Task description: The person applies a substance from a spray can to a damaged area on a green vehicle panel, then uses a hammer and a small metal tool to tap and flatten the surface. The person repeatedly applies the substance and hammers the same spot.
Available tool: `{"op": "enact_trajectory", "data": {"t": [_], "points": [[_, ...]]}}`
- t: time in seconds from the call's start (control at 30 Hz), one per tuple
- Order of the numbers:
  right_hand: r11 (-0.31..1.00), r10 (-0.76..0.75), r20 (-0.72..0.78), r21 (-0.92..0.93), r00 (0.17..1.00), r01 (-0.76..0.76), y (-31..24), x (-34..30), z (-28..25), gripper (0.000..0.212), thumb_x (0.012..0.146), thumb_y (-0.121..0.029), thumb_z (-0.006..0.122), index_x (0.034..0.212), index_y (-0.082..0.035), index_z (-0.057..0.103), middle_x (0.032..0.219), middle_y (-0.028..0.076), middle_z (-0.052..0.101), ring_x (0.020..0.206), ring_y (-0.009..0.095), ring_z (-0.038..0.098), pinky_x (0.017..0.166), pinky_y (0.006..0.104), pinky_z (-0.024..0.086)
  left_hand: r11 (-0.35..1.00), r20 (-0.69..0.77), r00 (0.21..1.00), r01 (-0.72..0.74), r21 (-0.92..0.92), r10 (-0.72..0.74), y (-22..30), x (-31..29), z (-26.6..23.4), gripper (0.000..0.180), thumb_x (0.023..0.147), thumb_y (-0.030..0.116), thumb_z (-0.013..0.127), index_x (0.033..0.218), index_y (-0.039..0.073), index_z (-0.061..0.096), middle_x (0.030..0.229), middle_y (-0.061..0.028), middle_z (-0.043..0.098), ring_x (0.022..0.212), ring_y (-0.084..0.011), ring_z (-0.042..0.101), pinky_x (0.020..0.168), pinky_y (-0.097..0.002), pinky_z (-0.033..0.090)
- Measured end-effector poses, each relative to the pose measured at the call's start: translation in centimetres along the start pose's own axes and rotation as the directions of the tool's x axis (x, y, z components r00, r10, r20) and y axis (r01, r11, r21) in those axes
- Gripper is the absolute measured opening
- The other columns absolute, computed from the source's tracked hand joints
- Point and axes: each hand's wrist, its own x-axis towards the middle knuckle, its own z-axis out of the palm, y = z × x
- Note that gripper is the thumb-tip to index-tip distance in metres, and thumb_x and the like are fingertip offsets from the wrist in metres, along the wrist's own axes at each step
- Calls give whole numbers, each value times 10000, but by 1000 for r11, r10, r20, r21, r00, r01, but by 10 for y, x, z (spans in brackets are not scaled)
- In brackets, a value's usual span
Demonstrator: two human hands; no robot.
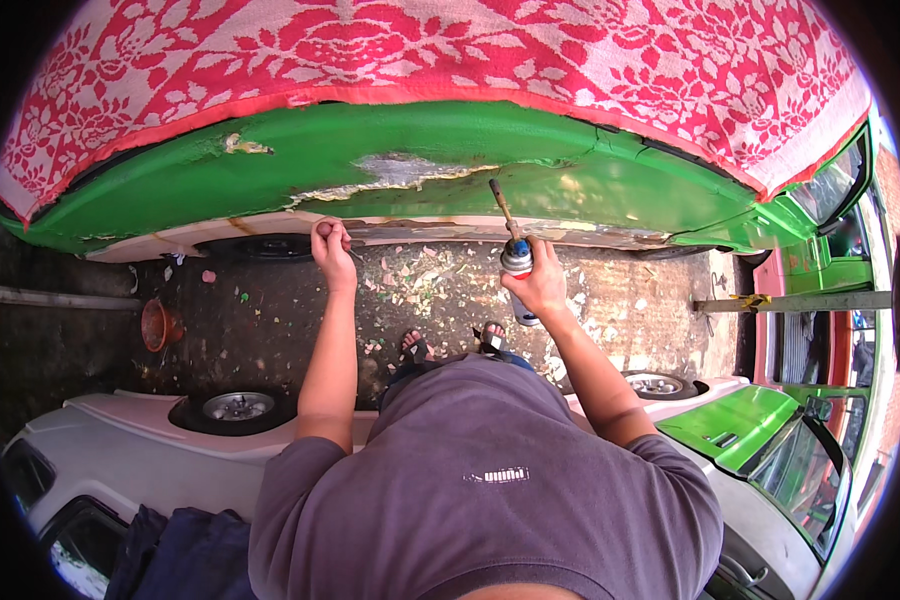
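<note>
My right hand (542, 280) is wrapped round a gas blowtorch (517, 260), a canister with a blue fitting and a long thin nozzle. The nozzle points up toward the green car side (420, 135), and I cannot make out a flame. On that side a ragged grey patch (395, 168) shows where paint has peeled, with a pale, flaky lower edge. My left hand (334, 246) is closed near the car's pinkish lower edge. Whatever its fingers hold, if anything, is hidden or too small to name.
A red and white floral cloth (350, 45) covers the green car's top. Paint flakes (410, 285) litter the floor by my sandalled feet. An orange bucket (160, 325) lies at left. A white and green car (270, 430) stands close behind me; a pole (810, 302) crosses at right.
</note>
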Motion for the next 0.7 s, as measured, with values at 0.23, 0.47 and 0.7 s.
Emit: {"op": "enact_trajectory", "data": {"t": [0.23, 0.47, 0.7], "points": [[998, -42, -92, 52, 995, 47, 21, 5, -12, 662, 614, -238, 781, 1186, -41, 512, 1019, 181, 569, 941, 389, 588, 807, 467, 500, 1000, 11, 1000, -2, -15, 2, -6, -11, 27, 38, 938, 88, 526, 903, 83, 514, 752, 20, 483, 653, -54, 446, 555, -195, 341], [985, -94, -75, 136, 993, 103, 29, 11, -4, 662, 613, -221, 778, 1189, -41, 507, 1011, 173, 582, 948, 378, 591, 825, 455, 496, 1000, -2, 1000, -20, -5, 20, -5, -15, 33, 50, 940, 91, 525, 893, 82, 510, 746, 22, 479, 646, -50, 441, 551, -194, 340], [987, -63, -74, 140, 995, 73, 31, 11, 5, 692, 611, -223, 784, 1210, -28, 499, 1017, 177, 604, 967, 371, 593, 845, 451, 490, 999, -23, 999, -36, 26, 37, -4, -16, 27, 50, 940, 86, 522, 892, 83, 508, 747, 22, 485, 640, -49, 439, 544, -196, 337]]}}
